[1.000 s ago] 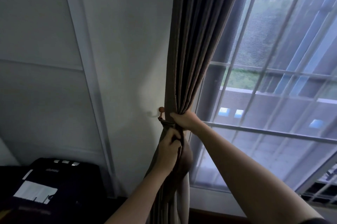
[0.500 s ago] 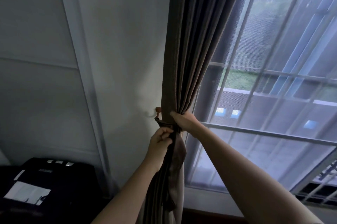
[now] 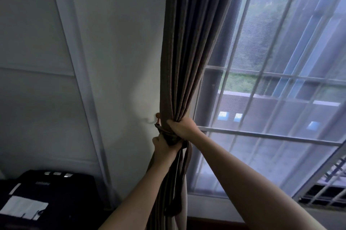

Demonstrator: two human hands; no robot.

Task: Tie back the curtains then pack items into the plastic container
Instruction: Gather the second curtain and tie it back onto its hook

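Observation:
A brown curtain (image 3: 184, 46) hangs gathered at the window's left edge. My right hand (image 3: 182, 126) grips the bunched folds just right of a small wall hook (image 3: 157, 116). A fabric tieback (image 3: 169, 137) wraps the curtain below that hand and runs up to the hook. My left hand (image 3: 162, 145) grips the tieback from below, its loose end hanging down along the curtain. No plastic container is in view.
A barred window (image 3: 271, 132) with a mesh screen fills the right side. A white wall (image 3: 116, 61) with a vertical trim strip is on the left. A black case (image 3: 46, 198) with a white label sits at the lower left.
My left hand has moved up the curtain to the tieback just under my right hand. My right hand keeps its grip by the hook.

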